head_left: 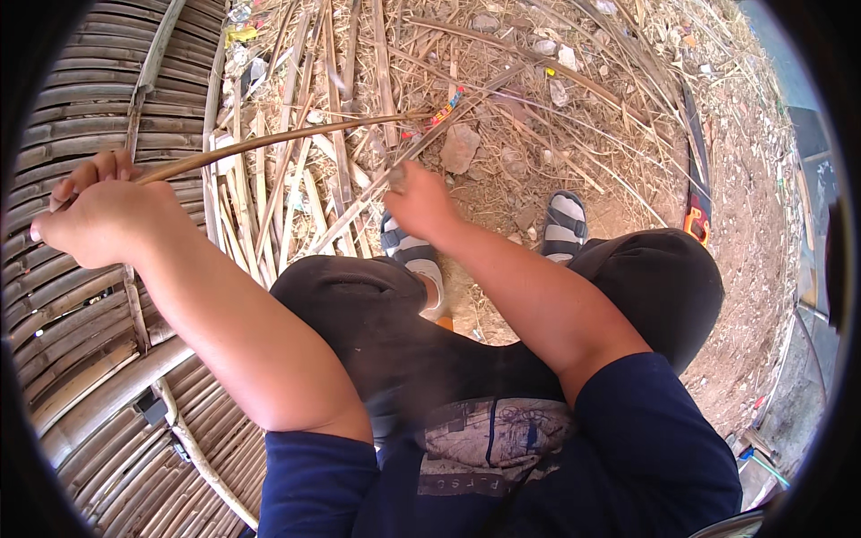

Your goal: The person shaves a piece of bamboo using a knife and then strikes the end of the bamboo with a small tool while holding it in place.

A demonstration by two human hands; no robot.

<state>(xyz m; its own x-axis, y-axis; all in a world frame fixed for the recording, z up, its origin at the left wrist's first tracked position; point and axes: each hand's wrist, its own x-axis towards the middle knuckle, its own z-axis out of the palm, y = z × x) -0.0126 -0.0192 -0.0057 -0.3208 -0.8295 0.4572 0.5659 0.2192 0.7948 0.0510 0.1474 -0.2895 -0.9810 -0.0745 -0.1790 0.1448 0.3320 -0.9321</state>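
My left hand is raised at the left, its fingers closed round the near end of a long, thin brown bamboo stick. The stick runs to the right, and its far end reaches a small colourful wrapper. Above my left foot, my right hand is closed like a fist. A thin pale bamboo strip passes along a slant by its knuckles. Whether my right fingers grip that strip or some small greyish thing, I cannot tell.
A bamboo slat wall rises close at the left. Split bamboo strips and straw litter the ground, along with a flat reddish stone. To the right lies a handsaw with an orange handle. My sandalled feet stand apart.
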